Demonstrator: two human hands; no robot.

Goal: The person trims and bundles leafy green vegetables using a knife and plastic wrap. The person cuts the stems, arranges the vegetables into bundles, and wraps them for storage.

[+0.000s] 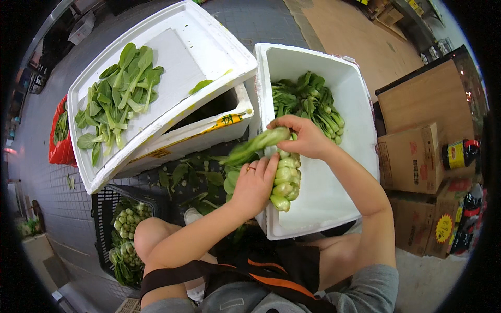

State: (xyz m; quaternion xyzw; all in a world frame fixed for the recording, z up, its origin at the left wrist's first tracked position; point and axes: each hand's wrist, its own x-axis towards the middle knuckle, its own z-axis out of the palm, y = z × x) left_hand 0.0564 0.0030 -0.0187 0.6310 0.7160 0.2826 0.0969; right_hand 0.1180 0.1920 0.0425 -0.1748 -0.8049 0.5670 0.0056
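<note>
My right hand (303, 135) grips one head of bok choy (264, 143), blurred by motion, its pale base in my fingers and its leaves towards the left. Below it, my left hand (256, 184) presses on a stacked bunch of bok choy (287, 180), whose pale bases face right. That bunch lies across the left rim of a white foam box (332, 191), with its leaves partly hidden under my hand. More bok choy (309, 101) lies piled at the far end inside the box. On an upturned foam lid (184, 51) at left rests a loose heap of small bok choy (121, 94).
Under the lid stands another foam box (211, 137) with yellow tape. A black plastic basket (105, 234) by my knee holds bundled greens (131, 223). Loose leaves (191, 176) litter the floor. A red bag (60, 137) is far left; cardboard cartons (411, 160) and dark bottles (460, 154) are at right.
</note>
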